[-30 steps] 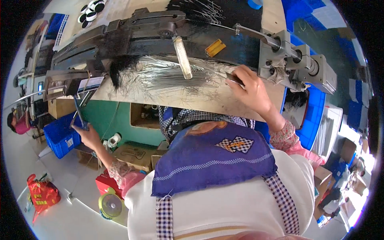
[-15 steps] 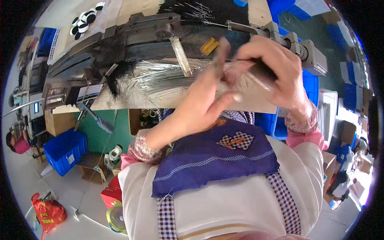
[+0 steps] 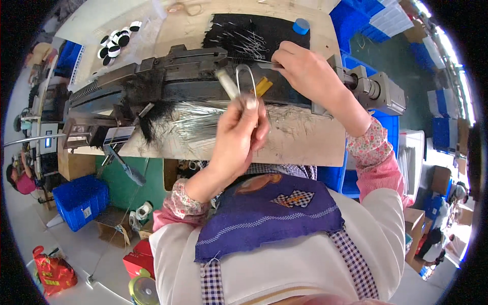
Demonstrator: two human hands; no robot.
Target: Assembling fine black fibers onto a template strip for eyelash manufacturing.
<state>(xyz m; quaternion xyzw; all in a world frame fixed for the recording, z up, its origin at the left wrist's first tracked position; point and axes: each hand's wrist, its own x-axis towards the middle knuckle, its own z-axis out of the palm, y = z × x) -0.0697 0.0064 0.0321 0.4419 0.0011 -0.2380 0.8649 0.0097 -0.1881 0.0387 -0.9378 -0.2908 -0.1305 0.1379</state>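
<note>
My left hand [image 3: 235, 140] is closed, pinching the lower ends of a bent wire loop [image 3: 244, 73] between thumb and fingers. The loop stands up shiny and U-shaped in front of the dark metal machine [image 3: 168, 76]. Farther right, my right hand [image 3: 307, 73] reaches over the machine, fingertips closed at the end of a thin grey metal piece [image 3: 268, 65]. A yellow block [image 3: 263, 87] lies just beyond my left fingers, beside a pale bar [image 3: 227, 84]. Under and left of that hand, many thin straight wires [image 3: 195, 122] are heaped on the wooden table [image 3: 305, 140].
Several twisted wire pieces [image 3: 249, 41] lie on a black cloth [image 3: 218, 25] at the back, near a blue cap [image 3: 301, 26]. Black-and-white round pieces [image 3: 114, 44] are grouped back left. A motor [image 3: 384, 94] sits at the machine's right end. Blue bins [image 3: 81, 201] stand below.
My hands have moved apart. The left now holds the wire loop upright; the right has gone up and away toward the black cloth. The view has shifted slightly.
</note>
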